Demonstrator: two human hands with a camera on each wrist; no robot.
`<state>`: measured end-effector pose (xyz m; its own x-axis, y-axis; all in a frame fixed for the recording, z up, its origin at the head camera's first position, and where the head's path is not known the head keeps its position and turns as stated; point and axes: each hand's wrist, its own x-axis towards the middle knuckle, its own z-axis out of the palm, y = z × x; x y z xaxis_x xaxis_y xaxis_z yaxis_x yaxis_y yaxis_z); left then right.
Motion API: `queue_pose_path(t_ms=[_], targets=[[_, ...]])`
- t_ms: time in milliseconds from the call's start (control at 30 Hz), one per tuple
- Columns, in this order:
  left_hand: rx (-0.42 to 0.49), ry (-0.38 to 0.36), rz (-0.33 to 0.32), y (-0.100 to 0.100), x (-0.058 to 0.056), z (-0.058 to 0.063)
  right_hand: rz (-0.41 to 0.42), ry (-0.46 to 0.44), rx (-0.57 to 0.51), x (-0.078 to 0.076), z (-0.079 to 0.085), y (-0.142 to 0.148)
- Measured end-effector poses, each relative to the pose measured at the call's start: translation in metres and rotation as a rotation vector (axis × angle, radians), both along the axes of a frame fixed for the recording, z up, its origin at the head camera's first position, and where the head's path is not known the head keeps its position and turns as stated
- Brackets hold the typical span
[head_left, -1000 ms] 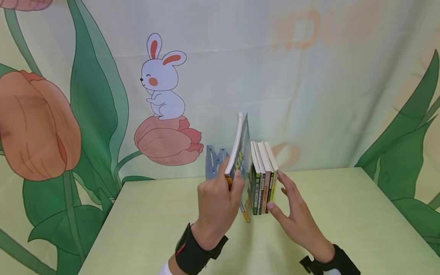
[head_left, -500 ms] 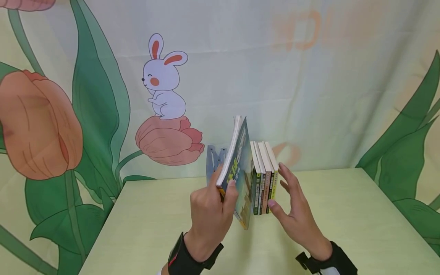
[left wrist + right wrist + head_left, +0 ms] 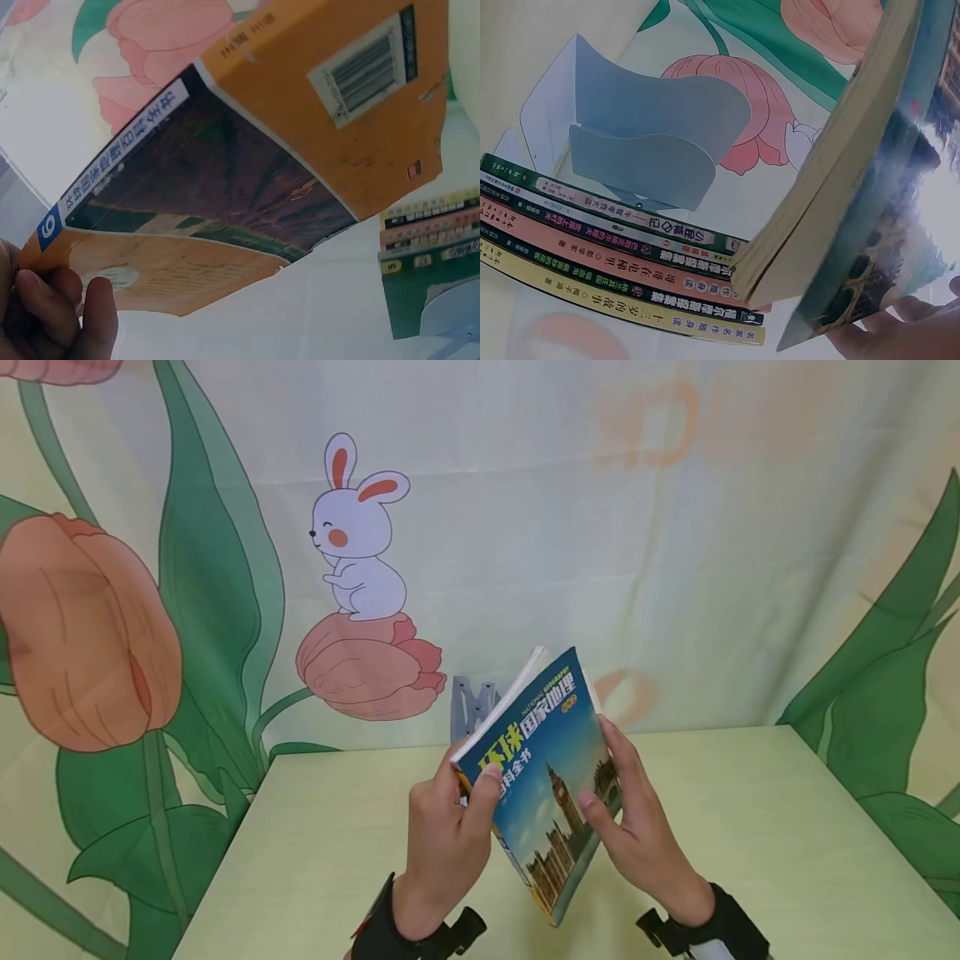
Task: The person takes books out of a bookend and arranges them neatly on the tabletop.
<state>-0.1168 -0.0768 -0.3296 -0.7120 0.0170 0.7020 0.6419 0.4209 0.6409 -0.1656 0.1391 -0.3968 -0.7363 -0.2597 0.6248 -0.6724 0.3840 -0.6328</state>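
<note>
The head view shows a book (image 3: 543, 793) raised in front of the person, tilted, its blue cover with a clock tower turned toward the camera. The left grip (image 3: 442, 852) is clamped on its left edge: the thumb overlaps some of the title on the cover, while the other fingers mostly disappear behind. From the left wrist those fingers appear curled at the corner by the spine, the hand itself cut off by the frame; the orange and dark back cover shows, with a barcode (image 3: 367, 71) too small to read. The right grip (image 3: 652, 835) has its thumb over the cover's lower right part and a finger at the right edge; whether it clamps the book or merely touches it, I cannot tell. In the right wrist view glare washes out part of the cover.

Behind the book, the head view loses the row of books (image 3: 615, 270) altogether; the right wrist view shows their spines beside a blue-grey bookend (image 3: 645, 97), the raised book covering some spine ends. The head view leaves only the bookend's top visible. Black wrist straps (image 3: 390, 918) run off the bottom of the pale surface (image 3: 315, 843). Orange marks on the backdrop (image 3: 525, 527) are too faint to read.
</note>
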Motion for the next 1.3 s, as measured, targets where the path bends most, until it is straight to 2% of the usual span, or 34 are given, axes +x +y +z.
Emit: queue_pose_path(t_ms=[100, 267, 367, 467, 633, 733, 900, 1133, 1300], targets=[[0.002, -0.023, -0.03, -0.001, 0.001, -0.002, 0.013, -0.025, 0.004, 0.0, -0.002, 0.0], [-0.006, 0.02, -0.096, -0.004, 0.0, -0.005, 0.011, -0.056, 0.012, 0.001, -0.007, 0.0], [0.008, 0.014, -0.146, -0.007, -0.001, -0.006, 0.003, -0.07, 0.018, 0.002, -0.01, -0.001], [0.045, -0.045, -0.193, -0.011, -0.002, -0.008, 0.015, -0.108, 0.002, 0.002, -0.013, -0.001], [0.148, -0.196, -0.296, -0.017, -0.003, -0.008, 0.104, -0.227, -0.038, 0.003, -0.017, 0.001], [0.184, -0.262, -0.342, -0.02, -0.005, -0.009, 0.118, -0.266, -0.032, 0.004, -0.02, 0.002], [0.203, -0.324, -0.357, -0.025, -0.008, -0.012, 0.086, -0.303, -0.046, 0.005, -0.025, 0.003], [0.23, -0.414, -0.339, -0.032, -0.013, -0.021, 0.038, -0.338, -0.024, 0.006, -0.03, 0.008], [0.253, -0.44, -0.334, -0.034, -0.018, -0.029, 0.033, -0.352, -0.022, 0.009, -0.033, 0.013]])
